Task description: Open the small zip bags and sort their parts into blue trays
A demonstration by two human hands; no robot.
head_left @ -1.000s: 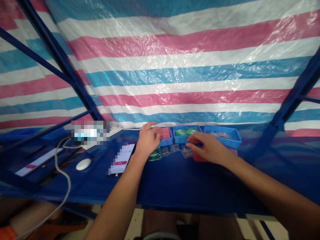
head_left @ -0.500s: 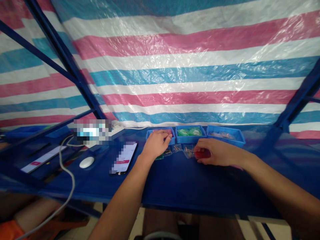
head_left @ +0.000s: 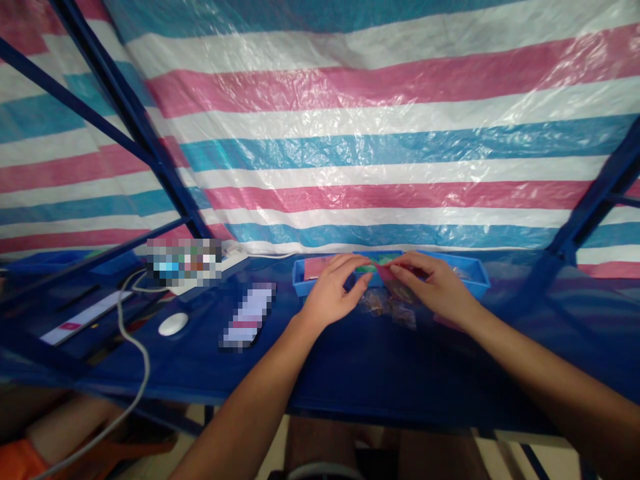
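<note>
My left hand point(head_left: 334, 291) and my right hand point(head_left: 434, 285) meet above the blue table point(head_left: 350, 360), just in front of a row of small blue trays point(head_left: 302, 275). Both pinch a small red piece point(head_left: 386, 272) between their fingertips, and a bit of green point(head_left: 367, 269) shows at the left fingertips. Several small clear bags with brownish parts point(head_left: 380, 303) lie on the table under and between the hands. The left tray holds pink pieces point(head_left: 316, 267).
A phone point(head_left: 246, 317), a white mouse point(head_left: 173, 324) with a grey cable point(head_left: 131, 333) and a tablet point(head_left: 83, 317) lie to the left. A striped plastic tarp point(head_left: 350, 133) on blue frame bars point(head_left: 590, 193) closes off the back. Another person's leg point(head_left: 55, 427) shows bottom left.
My left hand left the pink tray and moved right; my right hand lifted the red piece off the table. Both hands came together in front of the middle tray.
</note>
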